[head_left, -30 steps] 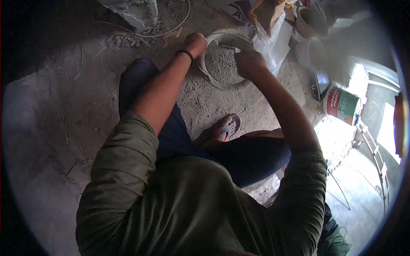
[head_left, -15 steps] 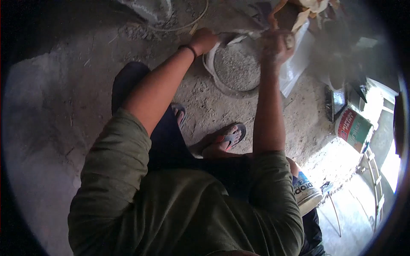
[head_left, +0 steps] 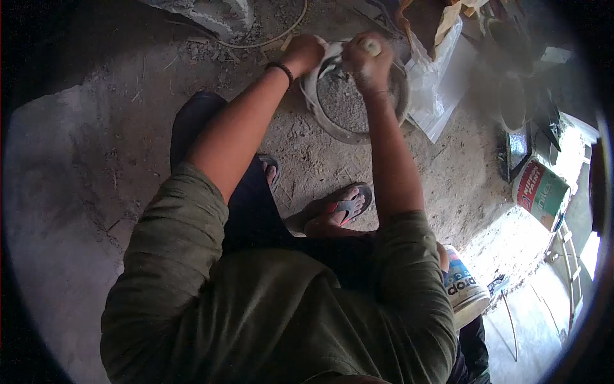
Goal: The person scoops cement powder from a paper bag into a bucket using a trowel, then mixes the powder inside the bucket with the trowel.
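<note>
A round bucket [head_left: 348, 136] stands on the ground in front of me, holding grey, crumbly cement-like mix [head_left: 342, 105]. My left hand [head_left: 304, 55] is closed on the bucket's upper left rim. Over the right part of the bucket, my right hand [head_left: 369, 64] is wrapped round a tool handle whose pale, round end [head_left: 369, 46] shows above the fist. The tool's working end is hidden, so its kind is unclear.
A torn paper bag [head_left: 448, 29] and clear plastic [head_left: 438, 96] lie right of the bucket. A whitish sack [head_left: 220, 16] and a hose [head_left: 281, 35] are at the top. A paint bucket [head_left: 542, 194] stands right; another printed bucket [head_left: 465, 288] is beside my leg.
My right hand has moved left with the tool, from the bucket's right edge to over the bucket. My left hand stays at the rim.
</note>
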The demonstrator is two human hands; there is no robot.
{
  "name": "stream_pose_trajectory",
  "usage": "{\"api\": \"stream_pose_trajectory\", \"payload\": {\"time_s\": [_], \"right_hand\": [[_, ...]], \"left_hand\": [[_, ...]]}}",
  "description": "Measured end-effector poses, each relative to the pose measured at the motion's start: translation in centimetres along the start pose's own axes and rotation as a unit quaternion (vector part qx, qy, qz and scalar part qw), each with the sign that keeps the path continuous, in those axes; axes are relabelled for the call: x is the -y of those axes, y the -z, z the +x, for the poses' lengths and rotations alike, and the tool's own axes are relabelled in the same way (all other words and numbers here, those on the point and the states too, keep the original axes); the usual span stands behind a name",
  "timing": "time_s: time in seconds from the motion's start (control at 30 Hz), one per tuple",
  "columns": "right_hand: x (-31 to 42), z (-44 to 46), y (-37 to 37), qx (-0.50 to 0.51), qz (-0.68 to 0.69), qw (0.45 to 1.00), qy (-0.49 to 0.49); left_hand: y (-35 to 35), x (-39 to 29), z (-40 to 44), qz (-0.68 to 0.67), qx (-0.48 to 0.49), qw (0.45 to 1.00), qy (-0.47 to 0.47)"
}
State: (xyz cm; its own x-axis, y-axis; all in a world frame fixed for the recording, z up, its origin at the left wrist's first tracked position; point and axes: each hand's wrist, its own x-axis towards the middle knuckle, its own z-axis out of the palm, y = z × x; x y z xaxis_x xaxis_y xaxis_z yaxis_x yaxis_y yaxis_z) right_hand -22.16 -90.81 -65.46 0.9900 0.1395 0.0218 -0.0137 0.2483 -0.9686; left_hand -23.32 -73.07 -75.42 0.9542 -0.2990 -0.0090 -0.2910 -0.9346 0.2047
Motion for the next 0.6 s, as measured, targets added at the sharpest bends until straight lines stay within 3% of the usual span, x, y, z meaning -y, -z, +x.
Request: {"api": "stream_pose_trajectory", "payload": {"time_s": [0.07,0.17,0.23,0.3,0.33,0.37,0.4,0.47,0.57,0.6], "right_hand": [[-1.2,-0.6,2.0,0.010,-0.007,1.000,-0.012],[1.1,0.2,2.3,0.025,-0.012,1.000,-0.013],[1.8,0.6,1.1,0.017,0.008,0.999,0.049],[-0.3,0.0,0.5,0.027,-0.072,0.997,0.020],[-2.2,-0.5,0.6,0.031,-0.114,0.993,0.006],[-3.4,-1.4,0.3,0.036,-0.186,0.978,0.090],[-3.8,-1.2,1.6,0.053,-0.156,0.982,0.091],[-0.3,-0.8,1.5,0.073,-0.089,0.991,0.061],[3.3,0.6,1.2,0.064,-0.018,0.998,0.021],[3.4,0.8,0.7,0.057,-0.015,0.998,0.036]], "left_hand": [[-0.8,0.4,0.6,-0.067,0.008,0.997,0.026],[-0.4,-0.4,0.1,-0.006,0.011,1.000,0.011],[0.3,-0.4,0.5,0.003,-0.010,1.000,-0.009],[-0.5,0.0,0.6,-0.028,-0.046,0.998,-0.031],[0.8,-0.4,0.5,-0.020,-0.010,1.000,0.001],[-0.4,-0.2,0.2,-0.108,-0.049,0.993,0.001],[-1.6,0.3,-0.1,-0.192,-0.090,0.977,0.002],[1.1,-0.4,0.0,-0.289,-0.007,0.949,0.123],[1.6,-0.2,0.0,-0.069,-0.045,0.997,-0.013],[2.1,-0.9,-0.4,-0.295,-0.015,0.947,0.124]]}}
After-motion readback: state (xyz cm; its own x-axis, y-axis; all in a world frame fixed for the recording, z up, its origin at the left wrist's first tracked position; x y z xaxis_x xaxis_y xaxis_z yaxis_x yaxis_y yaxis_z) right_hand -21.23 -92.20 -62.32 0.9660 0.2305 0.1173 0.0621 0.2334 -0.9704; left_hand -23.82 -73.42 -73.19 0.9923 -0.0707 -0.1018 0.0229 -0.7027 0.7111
